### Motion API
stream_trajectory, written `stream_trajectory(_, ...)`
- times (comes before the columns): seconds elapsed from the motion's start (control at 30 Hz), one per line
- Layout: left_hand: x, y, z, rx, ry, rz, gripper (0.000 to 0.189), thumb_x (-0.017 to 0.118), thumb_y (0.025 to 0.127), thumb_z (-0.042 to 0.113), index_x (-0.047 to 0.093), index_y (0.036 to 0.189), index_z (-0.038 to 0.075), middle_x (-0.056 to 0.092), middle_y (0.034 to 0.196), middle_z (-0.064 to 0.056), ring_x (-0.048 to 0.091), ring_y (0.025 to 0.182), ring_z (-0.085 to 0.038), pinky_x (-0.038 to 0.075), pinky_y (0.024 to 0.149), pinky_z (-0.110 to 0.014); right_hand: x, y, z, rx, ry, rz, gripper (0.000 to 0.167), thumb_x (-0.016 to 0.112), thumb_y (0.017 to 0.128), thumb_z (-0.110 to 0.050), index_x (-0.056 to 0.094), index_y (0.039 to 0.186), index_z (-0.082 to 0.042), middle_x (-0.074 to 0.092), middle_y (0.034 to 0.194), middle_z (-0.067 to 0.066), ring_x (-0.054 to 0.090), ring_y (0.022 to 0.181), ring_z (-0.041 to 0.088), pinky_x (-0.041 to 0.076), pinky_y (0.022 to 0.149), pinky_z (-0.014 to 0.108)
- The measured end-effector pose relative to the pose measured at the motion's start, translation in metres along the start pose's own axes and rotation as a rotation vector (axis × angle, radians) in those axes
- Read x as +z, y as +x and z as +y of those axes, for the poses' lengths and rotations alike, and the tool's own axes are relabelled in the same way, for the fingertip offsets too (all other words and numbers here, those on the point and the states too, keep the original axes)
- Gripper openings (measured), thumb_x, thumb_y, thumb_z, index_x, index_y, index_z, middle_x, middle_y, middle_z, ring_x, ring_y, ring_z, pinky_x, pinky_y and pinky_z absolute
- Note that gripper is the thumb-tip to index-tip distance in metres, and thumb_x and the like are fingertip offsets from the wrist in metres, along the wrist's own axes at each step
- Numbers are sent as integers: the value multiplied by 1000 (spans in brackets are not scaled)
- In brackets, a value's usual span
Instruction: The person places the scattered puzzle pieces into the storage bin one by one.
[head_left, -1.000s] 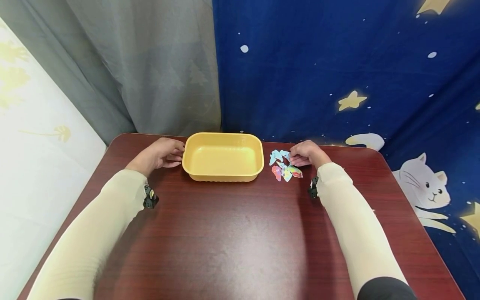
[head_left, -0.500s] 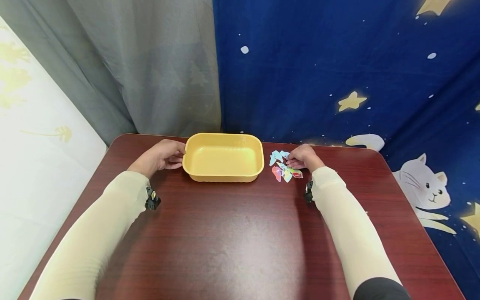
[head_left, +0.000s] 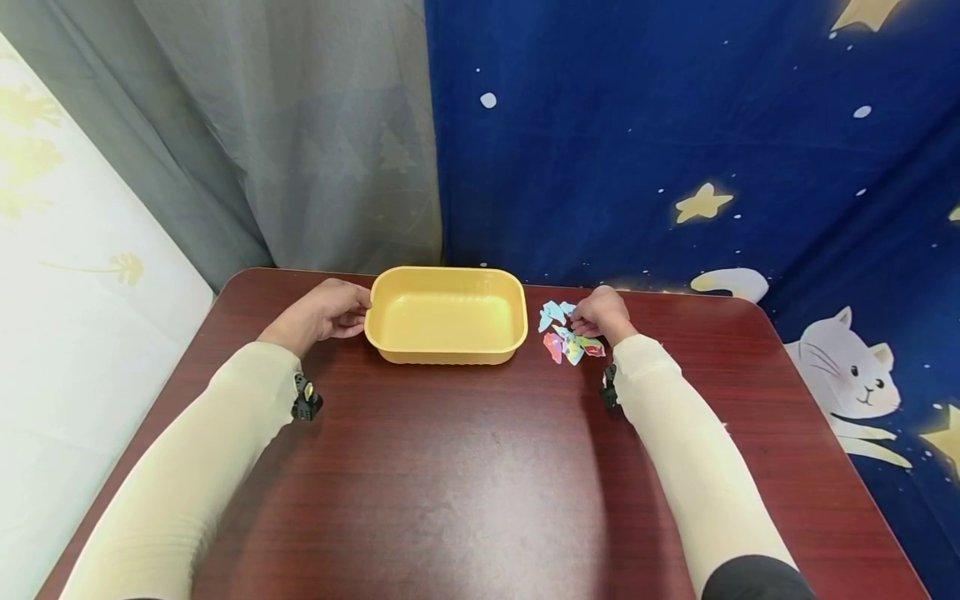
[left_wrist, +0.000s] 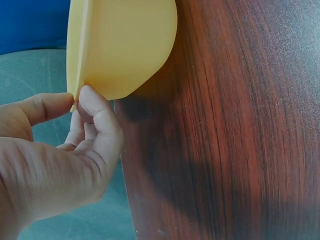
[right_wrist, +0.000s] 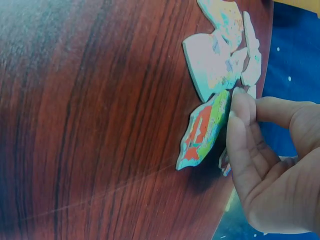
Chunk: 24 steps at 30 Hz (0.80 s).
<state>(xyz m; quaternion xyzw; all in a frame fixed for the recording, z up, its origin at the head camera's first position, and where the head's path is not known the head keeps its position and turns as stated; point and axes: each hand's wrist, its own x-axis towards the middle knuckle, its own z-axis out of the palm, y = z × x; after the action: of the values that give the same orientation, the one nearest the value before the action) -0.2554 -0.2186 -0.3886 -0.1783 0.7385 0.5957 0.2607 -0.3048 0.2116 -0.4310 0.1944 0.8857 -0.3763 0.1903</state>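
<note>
My left hand [left_wrist: 65,155] pinches the rim of a yellow plastic tub [head_left: 446,354] at its left end, thumb on one side of the rim and fingers on the other. The tub sits near the table's far edge with nothing in it. My right hand [head_left: 602,312] is low over a cluster of flat, irregular printed pieces [head_left: 553,312] to the tub's right. In the right wrist view its thumb and fingertips come together beside a red and green piece [right_wrist: 202,132]. A smaller piece [right_wrist: 225,162] is partly hidden behind these fingers. I cannot tell whether they grip one.
The dark red wooden table [head_left: 465,467] ends just behind the tub and the pieces. A grey curtain [head_left: 345,133] and a blue star-patterned curtain [head_left: 600,133] hang beyond that edge. A white wall covering [head_left: 82,292] stands at the left.
My right hand has moved slightly left, further over the pieces. My left hand has shifted a little right onto the tub's rim. The tub and pieces have hardly moved.
</note>
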Motion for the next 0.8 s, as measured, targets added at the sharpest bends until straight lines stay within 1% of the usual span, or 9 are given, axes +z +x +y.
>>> stream_trajectory(0.1,0,-1,0,-4,2,1,26,50,93,9,51,119,7,58,71,2,59,59,-9,54,62,-22,2,-3,-3,-13,-74,36,15,66,85,-11,72,86,3,69,62,5,67,53,14,58,56,29)
stream_trajectory(0.27,1,-2,1,-14,6,-10,34,50,94,10,48,128,6,57,73,1,59,59,-9,55,64,-23,4,-8,-4,-3,-143,66,16,66,84,-14,73,78,-1,69,63,6,67,52,14,58,59,30)
stream_trajectory(0.33,2,-2,1,-13,10,-12,36,50,94,10,47,130,6,57,73,1,59,60,-9,55,64,-22,4,-8,-4,2,-140,67,16,66,84,-14,73,77,-1,69,63,6,66,52,13,58,59,30)
stream_trajectory(0.5,2,-2,1,-3,24,-1,34,50,94,10,47,127,5,56,75,1,58,60,-9,55,65,-22,3,-6,-2,-1,-122,55,16,67,84,-15,73,77,-2,68,63,5,66,52,12,57,58,28)
stream_trajectory(0.63,2,-1,1,1,35,7,33,49,94,11,47,126,5,55,76,0,58,60,-9,55,65,-22,1,-7,-3,-11,-149,56,16,68,84,-17,73,76,-4,67,61,3,65,51,12,56,56,27)
stream_trajectory(0.73,2,-1,0,8,51,14,31,49,94,12,47,124,5,54,77,-1,57,60,-9,55,64,-22,1,-9,-5,-19,-200,88,16,71,83,-19,73,75,-6,66,60,2,65,52,12,54,54,27)
stream_trajectory(0.8,2,-1,0,12,61,19,30,48,94,12,47,123,5,54,76,-1,57,60,-9,55,64,-22,1,-12,-5,-20,-245,125,16,73,81,-23,73,74,-9,65,59,1,65,54,14,50,52,28)
